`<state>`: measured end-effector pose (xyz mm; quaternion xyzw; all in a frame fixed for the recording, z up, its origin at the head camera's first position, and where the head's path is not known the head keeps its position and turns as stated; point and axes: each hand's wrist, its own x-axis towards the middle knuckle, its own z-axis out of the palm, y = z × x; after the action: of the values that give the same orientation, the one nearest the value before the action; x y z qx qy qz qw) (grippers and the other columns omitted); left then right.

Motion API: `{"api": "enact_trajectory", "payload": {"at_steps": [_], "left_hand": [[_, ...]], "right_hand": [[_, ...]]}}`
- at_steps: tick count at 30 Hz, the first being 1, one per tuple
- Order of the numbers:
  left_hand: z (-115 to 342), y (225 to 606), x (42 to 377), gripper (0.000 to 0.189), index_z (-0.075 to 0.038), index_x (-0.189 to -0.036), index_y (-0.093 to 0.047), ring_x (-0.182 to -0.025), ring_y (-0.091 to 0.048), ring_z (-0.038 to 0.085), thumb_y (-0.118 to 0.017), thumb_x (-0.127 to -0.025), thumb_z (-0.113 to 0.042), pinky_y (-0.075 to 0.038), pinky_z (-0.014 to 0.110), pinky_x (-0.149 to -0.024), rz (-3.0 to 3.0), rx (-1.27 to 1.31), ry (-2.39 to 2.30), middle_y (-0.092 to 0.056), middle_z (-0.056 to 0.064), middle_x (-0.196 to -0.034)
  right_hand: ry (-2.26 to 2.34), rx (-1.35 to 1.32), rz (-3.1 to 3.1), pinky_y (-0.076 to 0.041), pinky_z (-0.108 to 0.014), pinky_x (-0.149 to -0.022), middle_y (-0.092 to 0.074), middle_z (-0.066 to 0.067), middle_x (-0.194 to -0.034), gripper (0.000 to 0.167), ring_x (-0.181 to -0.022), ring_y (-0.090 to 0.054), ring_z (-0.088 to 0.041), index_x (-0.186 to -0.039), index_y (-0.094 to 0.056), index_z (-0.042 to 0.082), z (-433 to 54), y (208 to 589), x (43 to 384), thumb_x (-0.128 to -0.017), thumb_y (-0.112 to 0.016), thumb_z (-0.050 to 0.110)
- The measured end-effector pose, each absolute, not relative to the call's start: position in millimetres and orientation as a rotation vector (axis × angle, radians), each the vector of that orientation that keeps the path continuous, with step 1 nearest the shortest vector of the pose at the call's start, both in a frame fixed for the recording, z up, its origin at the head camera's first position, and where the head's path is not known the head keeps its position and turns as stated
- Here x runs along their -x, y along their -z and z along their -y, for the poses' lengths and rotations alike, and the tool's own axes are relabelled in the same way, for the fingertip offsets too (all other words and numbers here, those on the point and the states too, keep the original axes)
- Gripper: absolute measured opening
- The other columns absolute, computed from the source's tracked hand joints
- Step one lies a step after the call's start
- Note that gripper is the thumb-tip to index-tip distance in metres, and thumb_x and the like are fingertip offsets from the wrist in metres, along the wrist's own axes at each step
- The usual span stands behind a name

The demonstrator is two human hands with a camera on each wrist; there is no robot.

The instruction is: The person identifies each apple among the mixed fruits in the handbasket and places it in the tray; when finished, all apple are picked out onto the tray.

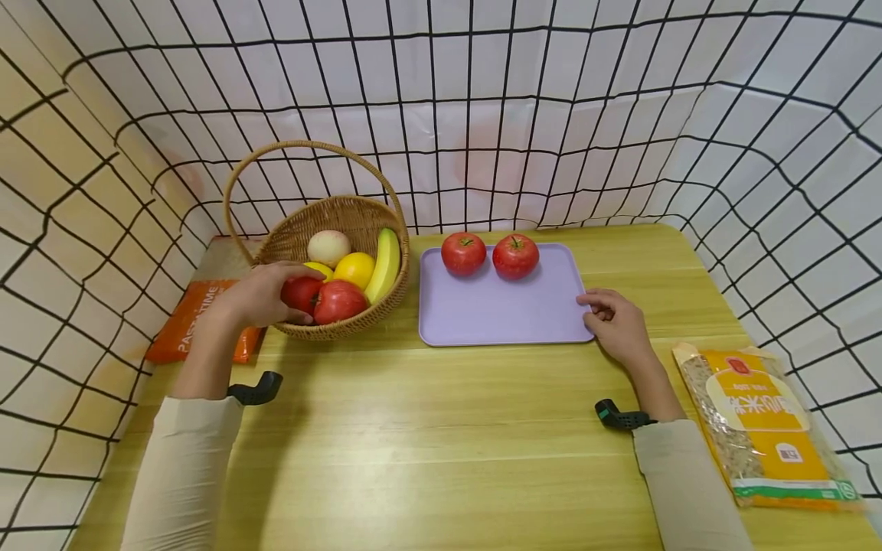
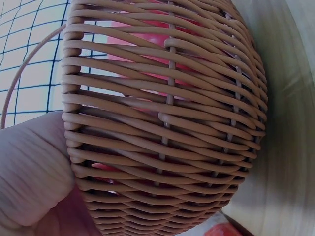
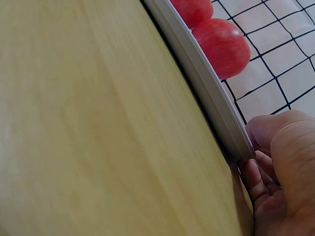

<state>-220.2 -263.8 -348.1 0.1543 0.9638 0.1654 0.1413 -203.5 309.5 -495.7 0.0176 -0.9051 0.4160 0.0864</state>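
Picking seems underway: left grip (image 1: 265,295) curls round an apple (image 1: 299,294) in the basket (image 1: 358,214), right grip (image 1: 618,323) pinches the tray (image 1: 503,310); a clear lift seems needed.

Watching remotely, I judged this a makeshift recording booth, since black-gridded white sheeting (image 1: 451,73) walled the wood-grain table (image 1: 441,436) at nine, twelve and three o'clock, and wrist cameras (image 1: 256,389) showed at eight and four.

A red apple (image 1: 300,294) sits in the wicker basket (image 1: 335,330), left of the flat lilac tray (image 1: 506,312).
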Motion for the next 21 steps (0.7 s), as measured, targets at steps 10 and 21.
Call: {"api": "enact_trajectory", "payload": {"at_steps": [10, 21], "left_hand": [[265.3, 348.8, 221.9, 0.065, -0.016, -0.134, -0.066, -0.125, -0.052, 0.046, -0.094, -0.076, -0.023, -0.051, 0.063, -0.098, -2.864, -0.533, -0.475, -0.055, 0.023, -0.144], [272.1, 337.0, 214.4, 0.067, -0.022, -0.135, -0.063, -0.119, -0.055, 0.044, -0.094, -0.076, -0.027, -0.052, 0.065, -0.093, -2.979, -0.492, -0.642, -0.056, 0.018, -0.142]], "right_hand": [[-1.225, -0.074, 2.695, -0.041, -0.008, -0.067, -0.066, -0.016, -0.124, 0.025, -0.084, -0.052, -0.011, -0.117, -0.076, 0.004, -309.9, 497.5, 202.2, -0.094, -0.065, 0.005], [-1.228, -0.061, 2.708, -0.040, -0.010, -0.067, -0.064, -0.015, -0.125, 0.026, -0.086, -0.050, -0.013, -0.119, -0.074, 0.004, -309.6, 495.5, 201.6, -0.095, -0.064, 0.006]]}}
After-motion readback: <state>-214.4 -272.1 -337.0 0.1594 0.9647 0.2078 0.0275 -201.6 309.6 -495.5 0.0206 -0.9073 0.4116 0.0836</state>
